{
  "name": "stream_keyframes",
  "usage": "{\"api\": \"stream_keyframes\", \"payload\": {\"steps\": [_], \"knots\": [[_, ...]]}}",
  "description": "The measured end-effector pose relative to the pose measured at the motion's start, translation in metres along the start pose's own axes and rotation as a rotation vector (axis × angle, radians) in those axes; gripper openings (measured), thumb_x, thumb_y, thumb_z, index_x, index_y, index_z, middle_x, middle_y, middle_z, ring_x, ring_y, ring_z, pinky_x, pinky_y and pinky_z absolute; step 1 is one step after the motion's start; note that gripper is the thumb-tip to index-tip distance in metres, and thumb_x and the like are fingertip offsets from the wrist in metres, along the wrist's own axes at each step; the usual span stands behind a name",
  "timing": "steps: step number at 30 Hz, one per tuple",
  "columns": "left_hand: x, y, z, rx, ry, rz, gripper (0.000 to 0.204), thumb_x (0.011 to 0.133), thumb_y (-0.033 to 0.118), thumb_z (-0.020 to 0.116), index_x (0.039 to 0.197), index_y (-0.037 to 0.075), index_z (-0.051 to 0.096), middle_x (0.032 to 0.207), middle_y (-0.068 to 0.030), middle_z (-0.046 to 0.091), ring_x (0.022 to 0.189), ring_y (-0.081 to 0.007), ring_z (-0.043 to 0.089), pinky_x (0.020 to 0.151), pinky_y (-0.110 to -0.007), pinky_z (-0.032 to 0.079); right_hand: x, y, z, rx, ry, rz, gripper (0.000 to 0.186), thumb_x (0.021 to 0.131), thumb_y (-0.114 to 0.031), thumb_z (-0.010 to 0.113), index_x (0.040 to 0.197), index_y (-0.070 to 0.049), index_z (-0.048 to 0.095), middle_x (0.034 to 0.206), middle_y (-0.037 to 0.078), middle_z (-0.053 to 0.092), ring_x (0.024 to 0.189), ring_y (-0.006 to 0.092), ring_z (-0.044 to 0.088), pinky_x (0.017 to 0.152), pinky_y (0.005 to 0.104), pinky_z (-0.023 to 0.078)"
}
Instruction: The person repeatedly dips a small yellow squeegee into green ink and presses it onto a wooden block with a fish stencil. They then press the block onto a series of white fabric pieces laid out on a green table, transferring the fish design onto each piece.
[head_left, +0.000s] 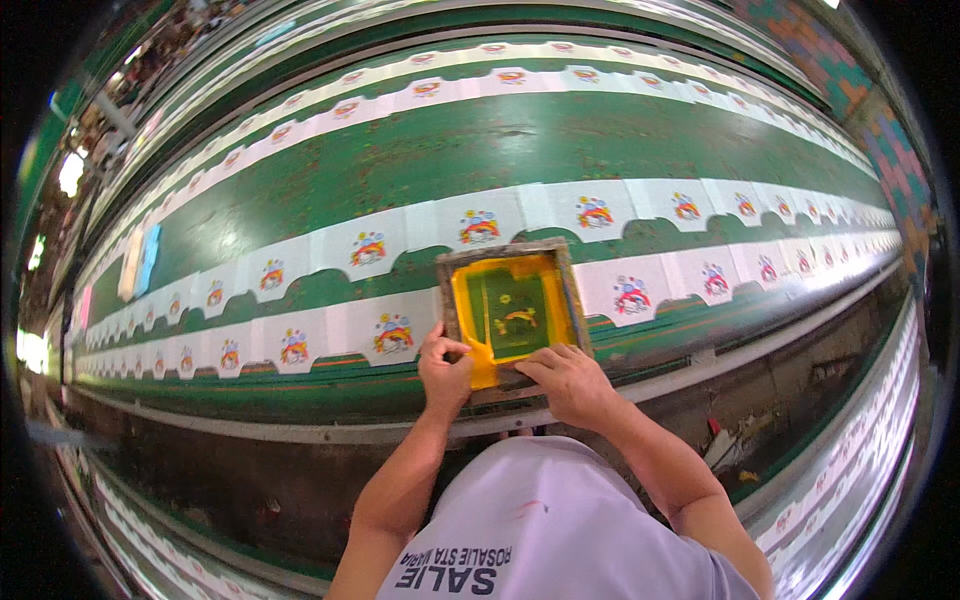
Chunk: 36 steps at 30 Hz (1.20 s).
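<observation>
A screen printing frame (449, 300) with worn wooden bars lies over the nearest row of white printed cloth pieces (262, 338). Its mesh (515, 310) is dark green with thick yellow ink around the sides and a small design in the middle. My left hand (445, 368) is closed at the frame's near left corner, beside a yellow ink-covered piece (483, 366) that crosses the near bar; whether its fingers also pinch that piece I cannot tell. With bent fingers, my right hand (570, 383) grips the near bar toward the right. The cloth under the frame is hidden.
Long green tables (420, 145) carry several rows of white pieces with colourful prints. A metal rail (330, 433) runs along the near edge. Light blue and cream items (143, 262) lie at the left. Another table with printed pieces (845, 500) stands at the lower right.
</observation>
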<state>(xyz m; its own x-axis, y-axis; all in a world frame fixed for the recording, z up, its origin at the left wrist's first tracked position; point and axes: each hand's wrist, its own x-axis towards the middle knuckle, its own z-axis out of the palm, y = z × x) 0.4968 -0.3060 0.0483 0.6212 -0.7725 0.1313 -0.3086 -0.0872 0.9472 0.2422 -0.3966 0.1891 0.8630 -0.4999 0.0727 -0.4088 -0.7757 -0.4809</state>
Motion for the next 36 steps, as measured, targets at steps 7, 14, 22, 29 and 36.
{"api": "stream_keyframes", "payload": {"steps": [7,14,22,29,36], "knots": [[0.000,0.013,0.004,0.042,0.018,0.024,0.015,0.080,-0.003,0.085,0.087,0.005,0.075,0.161,-0.0356,0.063,0.149,-0.0462,0.064,0.124,-0.050,0.049,0.027,0.023,0.021,-0.055,0.184,-0.075,0.054,0.087,-0.002,0.075,0.140,-0.010,0.079,0.138,0.010,0.075,0.128,0.0370,0.071,0.111,0.0507,0.057],[-0.001,0.021,0.003,-0.033,0.008,0.075,0.012,0.083,-0.005,0.080,0.087,0.004,0.074,0.163,-0.0326,0.062,0.150,-0.0452,0.062,0.126,-0.050,0.046,0.110,0.070,0.014,-0.075,0.208,-0.001,0.049,0.089,0.000,0.072,0.137,-0.008,0.079,0.135,0.014,0.078,0.129,0.0396,0.071,0.113,0.0515,0.056],[-0.003,0.023,0.003,-0.022,-0.003,0.028,0.010,0.081,-0.004,0.077,0.084,0.004,0.073,0.165,-0.0331,0.060,0.150,-0.0461,0.060,0.128,-0.051,0.041,0.126,0.075,0.000,-0.107,0.178,0.054,0.049,0.088,0.010,0.068,0.134,-0.006,0.080,0.134,0.016,0.079,0.129,0.0419,0.071,0.115,0.0524,0.055],[-0.004,0.020,0.005,0.038,0.013,0.070,0.011,0.082,-0.002,0.079,0.085,0.007,0.074,0.161,-0.0359,0.062,0.152,-0.0481,0.060,0.128,-0.055,0.043,0.070,0.030,0.007,-0.077,0.124,-0.031,0.046,0.087,-0.002,0.080,0.132,-0.008,0.079,0.133,0.014,0.078,0.125,0.0397,0.071,0.112,0.0504,0.054],[-0.002,0.016,0.005,-0.007,0.010,0.103,0.011,0.083,-0.001,0.080,0.089,0.006,0.074,0.160,-0.0380,0.061,0.151,-0.0476,0.060,0.126,-0.053,0.045,0.014,-0.009,0.018,-0.033,0.082,0.022,0.054,0.082,-0.004,0.083,0.136,-0.009,0.079,0.137,0.010,0.076,0.130,0.0364,0.069,0.114,0.0506,0.054]]}}
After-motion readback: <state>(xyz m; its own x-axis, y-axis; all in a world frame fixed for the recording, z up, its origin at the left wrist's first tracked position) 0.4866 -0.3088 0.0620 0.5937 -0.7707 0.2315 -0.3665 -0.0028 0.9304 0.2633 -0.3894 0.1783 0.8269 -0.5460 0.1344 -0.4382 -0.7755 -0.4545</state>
